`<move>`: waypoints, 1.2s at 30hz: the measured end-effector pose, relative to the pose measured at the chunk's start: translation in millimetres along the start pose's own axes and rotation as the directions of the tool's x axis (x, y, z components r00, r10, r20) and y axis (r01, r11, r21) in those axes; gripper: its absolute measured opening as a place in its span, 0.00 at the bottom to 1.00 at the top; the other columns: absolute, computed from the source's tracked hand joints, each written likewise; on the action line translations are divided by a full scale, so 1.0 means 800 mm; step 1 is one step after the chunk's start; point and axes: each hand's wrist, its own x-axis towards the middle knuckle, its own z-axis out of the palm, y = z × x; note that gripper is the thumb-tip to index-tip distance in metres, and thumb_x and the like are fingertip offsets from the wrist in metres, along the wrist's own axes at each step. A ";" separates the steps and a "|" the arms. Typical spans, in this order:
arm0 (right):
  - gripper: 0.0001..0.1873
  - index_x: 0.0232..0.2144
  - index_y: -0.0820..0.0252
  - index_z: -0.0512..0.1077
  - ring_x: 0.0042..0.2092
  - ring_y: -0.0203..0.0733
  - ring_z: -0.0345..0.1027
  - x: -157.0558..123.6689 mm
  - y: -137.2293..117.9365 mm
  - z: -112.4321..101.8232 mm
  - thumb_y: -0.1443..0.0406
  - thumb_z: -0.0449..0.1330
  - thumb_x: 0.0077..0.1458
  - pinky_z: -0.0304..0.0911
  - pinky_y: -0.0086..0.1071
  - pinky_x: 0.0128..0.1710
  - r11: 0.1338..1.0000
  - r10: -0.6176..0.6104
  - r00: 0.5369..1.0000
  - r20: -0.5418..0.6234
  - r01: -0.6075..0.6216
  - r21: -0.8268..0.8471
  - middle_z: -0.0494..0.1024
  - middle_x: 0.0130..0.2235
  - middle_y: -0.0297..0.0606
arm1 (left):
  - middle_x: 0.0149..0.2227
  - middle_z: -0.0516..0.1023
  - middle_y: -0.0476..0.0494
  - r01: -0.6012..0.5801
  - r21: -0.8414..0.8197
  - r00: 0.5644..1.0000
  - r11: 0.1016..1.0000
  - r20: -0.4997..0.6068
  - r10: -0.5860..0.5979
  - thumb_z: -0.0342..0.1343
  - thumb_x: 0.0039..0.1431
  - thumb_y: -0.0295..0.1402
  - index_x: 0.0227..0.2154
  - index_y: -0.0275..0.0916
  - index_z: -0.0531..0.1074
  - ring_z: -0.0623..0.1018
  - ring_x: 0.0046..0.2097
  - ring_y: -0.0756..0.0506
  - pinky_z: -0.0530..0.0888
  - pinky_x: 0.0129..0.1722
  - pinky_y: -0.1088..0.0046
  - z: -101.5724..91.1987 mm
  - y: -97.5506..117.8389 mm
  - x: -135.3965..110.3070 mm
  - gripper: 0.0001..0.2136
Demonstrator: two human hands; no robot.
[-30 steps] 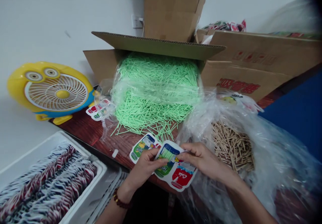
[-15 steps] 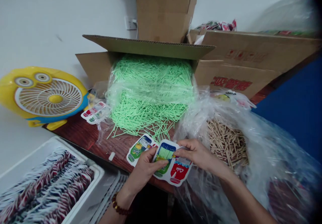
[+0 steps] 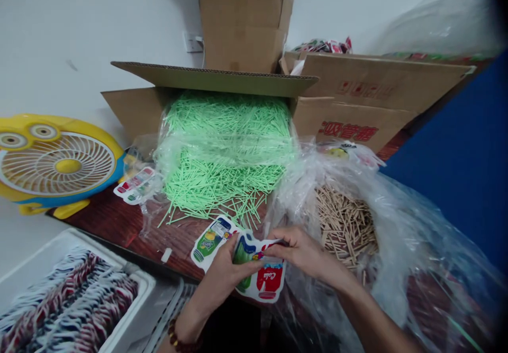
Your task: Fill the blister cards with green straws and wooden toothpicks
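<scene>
The left grip (image 3: pixel 222 272) clamps the side of a printed packet (image 3: pixel 272 283); the right grip (image 3: pixel 299 250) pinches its upper edge. Green sticks (image 3: pixel 226 183) lie beyond both.

the left hand (image 3: pixel 225 273) and right hand (image 3: pixel 304 251) hide parts of the card (image 3: pixel 270 280); its smallest print is unreadable. the left edge cuts off the fan (image 3: pixel 68 166), the top edge the tall box (image 3: pixel 242 25), the left and bottom edges the white tub (image 3: pixel 145 283).
</scene>
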 end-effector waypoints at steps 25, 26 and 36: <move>0.18 0.23 0.62 0.72 0.27 0.31 0.62 -0.094 0.052 -0.016 0.55 0.58 0.57 0.51 0.24 0.27 0.987 -0.131 0.933 -0.335 0.089 -0.136 0.68 0.22 0.28 | 0.22 0.78 0.50 0.067 0.240 0.992 0.968 0.090 -0.091 0.64 0.46 0.38 0.24 0.35 0.75 0.74 0.24 0.48 0.70 0.25 0.77 0.089 -0.014 0.018 0.09; 0.17 0.24 0.61 0.73 0.27 0.31 0.63 -0.097 0.052 -0.017 0.55 0.58 0.57 0.52 0.24 0.28 0.989 -0.126 0.929 -0.348 0.089 -0.122 0.70 0.23 0.29 | 0.22 0.78 0.50 0.077 0.228 0.990 0.971 0.097 -0.101 0.64 0.46 0.38 0.24 0.35 0.75 0.74 0.25 0.48 0.70 0.26 0.77 0.091 -0.016 0.019 0.10; 0.17 0.24 0.61 0.73 0.28 0.32 0.62 -0.108 0.064 -0.022 0.55 0.59 0.57 0.53 0.25 0.28 0.993 -0.112 0.915 -0.387 0.087 -0.080 0.70 0.24 0.29 | 0.26 0.79 0.47 0.040 0.326 0.987 0.944 0.136 -0.088 0.62 0.49 0.36 0.28 0.35 0.77 0.75 0.29 0.46 0.72 0.31 0.74 0.106 -0.033 0.023 0.08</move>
